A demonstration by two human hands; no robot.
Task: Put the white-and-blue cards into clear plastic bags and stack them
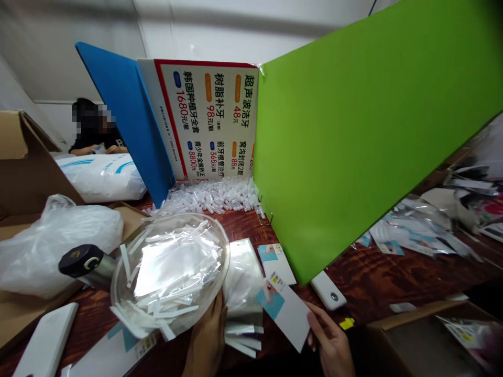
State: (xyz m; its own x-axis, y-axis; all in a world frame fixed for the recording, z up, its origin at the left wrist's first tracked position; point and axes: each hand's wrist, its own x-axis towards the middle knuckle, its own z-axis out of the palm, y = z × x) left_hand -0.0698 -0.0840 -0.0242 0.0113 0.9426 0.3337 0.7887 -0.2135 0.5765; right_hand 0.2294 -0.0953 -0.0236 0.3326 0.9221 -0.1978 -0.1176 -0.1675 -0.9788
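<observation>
My left hand (pixel 206 340) rests against the near rim of a clear plastic bowl (pixel 220 246) full of white paper strips, and its fingers touch a clear plastic sleeve (pixel 243 272) lying beside the bowl. My right hand (pixel 332 345) pinches the lower corner of a white card with a blue picture (pixel 285 311), held tilted above the wooden table (pixel 393 277). A second similar card (pixel 276 263) lies flat just beyond it. Loose white strips (pixel 241 340) lie between my hands.
A green board (pixel 373 131), a printed price sign (pixel 208 120) and a blue board (pixel 126 115) stand around a heap of small white tubes (pixel 212 196). Cardboard boxes (pixel 23 162), plastic bags (pixel 51 235), a black-capped bottle (pixel 84 262) at left. Packets (pixel 420 230) at right. A person sits far left.
</observation>
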